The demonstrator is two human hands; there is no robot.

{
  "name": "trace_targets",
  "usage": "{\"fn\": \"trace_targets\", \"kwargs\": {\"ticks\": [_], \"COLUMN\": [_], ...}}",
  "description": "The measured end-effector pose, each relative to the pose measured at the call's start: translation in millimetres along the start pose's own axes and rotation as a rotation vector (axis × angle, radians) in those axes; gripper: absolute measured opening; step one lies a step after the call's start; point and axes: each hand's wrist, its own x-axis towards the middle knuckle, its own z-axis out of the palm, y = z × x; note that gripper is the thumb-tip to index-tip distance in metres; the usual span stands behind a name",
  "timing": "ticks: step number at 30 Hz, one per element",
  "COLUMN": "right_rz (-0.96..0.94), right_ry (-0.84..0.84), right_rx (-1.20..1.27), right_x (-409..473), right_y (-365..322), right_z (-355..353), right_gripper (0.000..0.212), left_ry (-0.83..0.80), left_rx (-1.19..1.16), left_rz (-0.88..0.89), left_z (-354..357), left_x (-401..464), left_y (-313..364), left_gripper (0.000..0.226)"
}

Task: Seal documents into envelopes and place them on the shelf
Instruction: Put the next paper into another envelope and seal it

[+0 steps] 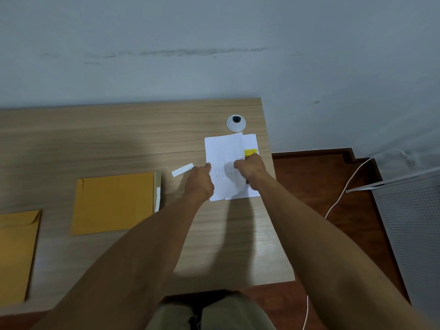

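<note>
Gathering the documents (pixel 226 153) at the desk's (pixel 119 139) right end: left hand (pixel 200 181) pinches the sheets' left edge, right hand (pixel 250 166) curled on top, grip unclear. Lift as one squared stack; envelope (pixel 114 201) lies well left.

I see a scuffed pale grey-blue wall (pixel 214 44) behind a light wood-grain desk (pixel 95 139); dark reddish wooden floor (pixel 309 186) to its right; 1 white cable (pixel 342 194) trails there.
</note>
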Motion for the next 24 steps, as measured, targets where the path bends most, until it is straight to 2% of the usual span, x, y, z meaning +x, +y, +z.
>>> {"fn": "trace_targets", "kwargs": {"ticks": [3, 7, 11, 14, 16, 19, 21, 24], "right_rz": [0.004, -0.121, -0.197, -0.2, -0.206, -0.21, -0.211, -0.261], "right_ry": [-0.041, -0.013, 0.003, -0.022, -0.049, -0.071, -0.072, -0.103], "right_rx": [0.023, -0.042, -0.017, 0.06, 0.095, 0.148, 0.169, 0.179], "right_x": [-6.6, -12.4, -18.8, -26.8, -31.7, -46.0, -50.2, -68.0], "right_y": [1.8, 11.4, 14.4, 10.0, 4.3, -1.7, -4.1, -11.8], "right_z": [3.8, 7.7, 4.9, 0.8, 0.7, 6.6, 11.5, 23.4], "right_gripper": [0.01, 0.013, 0.016, 0.02, 0.02, 0.017, 0.006, 0.008], "left_ry": [-0.009, -0.025, 0.087, 0.127, 0.059, -0.146, -0.172, -0.089], "left_rx": [-0.025, -0.14, -0.465, -0.766, -0.959, -1.188, -1.175, -1.114], "left_rz": [-0.016, -0.025, -0.041, -0.185, -0.255, -0.228, -0.21, -0.169], "left_z": [-0.3, 1.9, -7.2, -20.7, -31.6, -48.9, -51.8, -58.8], "left_x": [-0.2, 3.2, -8.8, -22.8, -21.9, -28.1, -29.0, -35.3], "left_y": [1.4, -5.7, -8.7, -2.8, -2.8, -6.6, -8.2, -17.9], "left_gripper": [0.073, 0.072, 0.052, 0.04, 0.039, 0.04, 0.041, 0.034]}}
